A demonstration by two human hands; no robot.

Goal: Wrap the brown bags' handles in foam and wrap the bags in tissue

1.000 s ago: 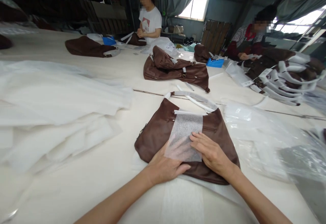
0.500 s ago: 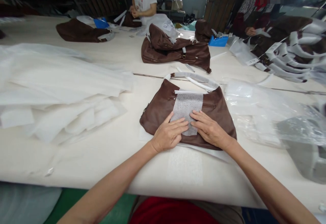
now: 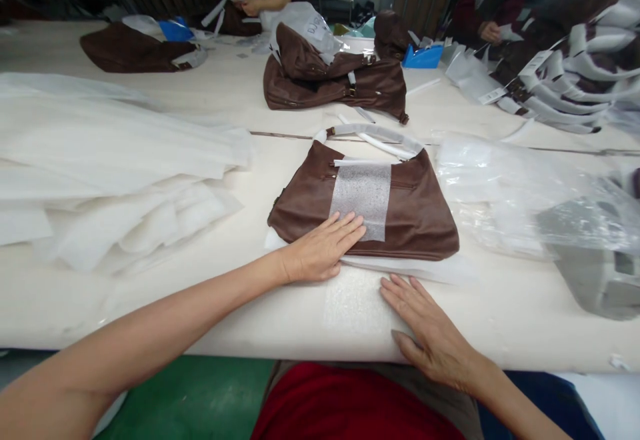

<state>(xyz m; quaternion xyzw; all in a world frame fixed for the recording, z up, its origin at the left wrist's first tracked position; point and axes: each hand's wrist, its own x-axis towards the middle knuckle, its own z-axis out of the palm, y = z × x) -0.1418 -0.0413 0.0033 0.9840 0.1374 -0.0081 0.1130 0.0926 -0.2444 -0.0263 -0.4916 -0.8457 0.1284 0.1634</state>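
A brown handbag [image 3: 420, 210] lies flat before me, its wrapped handle [image 3: 385, 135] pointing away. Across its middle rests a strip of translucent foam sheet [image 3: 361, 193]. My left hand [image 3: 325, 247] lies flat with fingers stretched over the lower edge of that strip and the bag. Nearer to me, a second piece of foam sheet [image 3: 353, 300] lies on the table in front of the bag. My right hand [image 3: 430, 333] is open beside this piece, its fingertips at the right edge and thumb spread. White paper [image 3: 430, 268] sticks out from under the bag.
Large white sheets [image 3: 125, 160] are piled on the left. Clear plastic bags [image 3: 505, 193] and a grey object [image 3: 595, 260] are on the right. More brown bags [image 3: 340, 87] lie farther back, near a blue holder [image 3: 423, 57]. Two people work across the table.
My right hand has left the bag and come down toward me, beside the foam piece on the table. My left hand stays on the bag. The view has tilted down slightly.
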